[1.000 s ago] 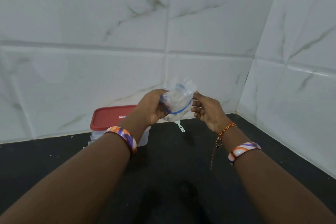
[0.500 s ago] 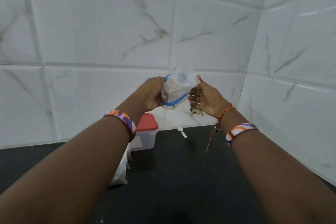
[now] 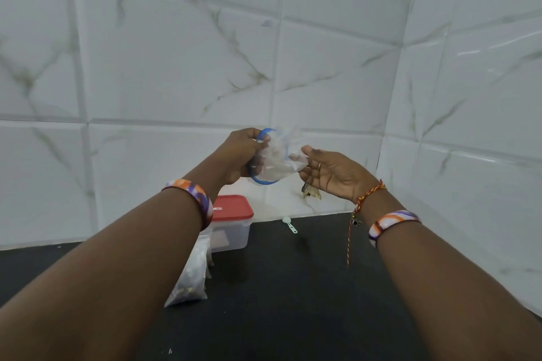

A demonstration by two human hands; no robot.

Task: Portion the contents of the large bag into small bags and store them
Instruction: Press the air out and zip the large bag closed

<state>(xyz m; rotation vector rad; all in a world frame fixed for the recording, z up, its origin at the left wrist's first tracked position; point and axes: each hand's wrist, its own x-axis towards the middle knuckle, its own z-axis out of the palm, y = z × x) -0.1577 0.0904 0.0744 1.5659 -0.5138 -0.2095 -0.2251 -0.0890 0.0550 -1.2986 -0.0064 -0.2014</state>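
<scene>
A small clear bag (image 3: 277, 163) with a blue zip strip is held up in front of the tiled wall. My left hand (image 3: 239, 155) grips its left side by the blue strip. My right hand (image 3: 333, 174) is palm up with fingers spread, its thumb and fingertips touching the bag's right corner. Pale contents show through the plastic. Below my left forearm the large clear bag (image 3: 190, 275) stands on the black counter (image 3: 293, 287), with brownish pieces at its bottom. It is partly hidden by my arm.
A clear box with a red lid (image 3: 231, 211) sits against the wall behind the large bag. A small pale green scoop (image 3: 289, 225) lies on the counter near the wall. White marble tiles form a corner at the right.
The view has tilted up and the hands have risen. My right hand has opened, from pinching the bag to a spread palm at its corner. The large bag has come into view.
</scene>
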